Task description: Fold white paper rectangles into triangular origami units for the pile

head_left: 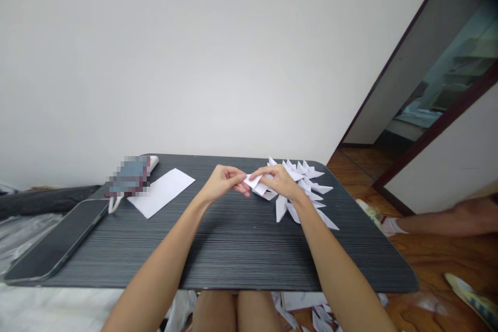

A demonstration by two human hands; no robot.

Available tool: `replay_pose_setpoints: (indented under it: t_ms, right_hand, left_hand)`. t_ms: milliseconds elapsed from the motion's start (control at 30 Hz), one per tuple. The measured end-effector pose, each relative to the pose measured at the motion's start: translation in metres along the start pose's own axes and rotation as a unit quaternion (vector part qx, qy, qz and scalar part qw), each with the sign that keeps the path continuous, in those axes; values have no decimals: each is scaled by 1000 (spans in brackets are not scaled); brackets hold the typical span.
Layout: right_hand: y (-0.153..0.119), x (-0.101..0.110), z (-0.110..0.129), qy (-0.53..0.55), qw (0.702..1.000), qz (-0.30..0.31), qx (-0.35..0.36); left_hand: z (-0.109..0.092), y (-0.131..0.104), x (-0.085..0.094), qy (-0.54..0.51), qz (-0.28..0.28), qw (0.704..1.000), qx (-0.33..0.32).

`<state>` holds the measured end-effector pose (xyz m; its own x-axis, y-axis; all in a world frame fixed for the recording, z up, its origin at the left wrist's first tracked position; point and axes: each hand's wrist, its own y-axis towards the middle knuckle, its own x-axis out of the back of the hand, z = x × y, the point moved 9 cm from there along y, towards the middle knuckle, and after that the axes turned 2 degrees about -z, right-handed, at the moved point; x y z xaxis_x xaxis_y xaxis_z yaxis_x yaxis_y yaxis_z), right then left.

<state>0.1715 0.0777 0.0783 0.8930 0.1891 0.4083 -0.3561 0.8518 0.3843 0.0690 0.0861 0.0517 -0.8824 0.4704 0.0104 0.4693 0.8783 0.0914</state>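
Between both hands, above the middle of the dark table, is a small piece of folded white paper (253,182). My left hand (227,181) pinches its left end between thumb and fingers. Gripping the other side is my right hand (278,180), with its fingers bent over the paper. Folded white paper boats (309,187), pointed at their ends, lie in a cluster just behind and beside my right hand, which hides part of them. A flat sheet of white paper (163,194) rests to the left, apart from my left hand.
A phone (58,241) lies at the table's (249,259) left edge, near a blurred-out device (130,176) with a white cable. Behind stands a white wall (213,62). More folded paper (321,316) lies below the table. At right, another person's leg (447,218) shows.
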Motion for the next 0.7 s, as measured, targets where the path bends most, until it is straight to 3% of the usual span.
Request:
replay_pose_setpoints:
  t_ms: [133,333,533,700]
  right_hand:
    - [-2,-3,6,3,999,32,5]
    - [2,0,2,-32,999,-9,-5]
    - [3,-5,-5,-59,998,11,13]
    - [-1,-19,-14,-15,997,66,-35]
  left_hand:
    - [-1,0,-2,30,-6,999,-20]
    - [-7,-2,1,110,-41,989,-86]
    - [-10,-2,5,159,-44,980,-111]
    - [-7,-2,2,145,-27,984,-101]
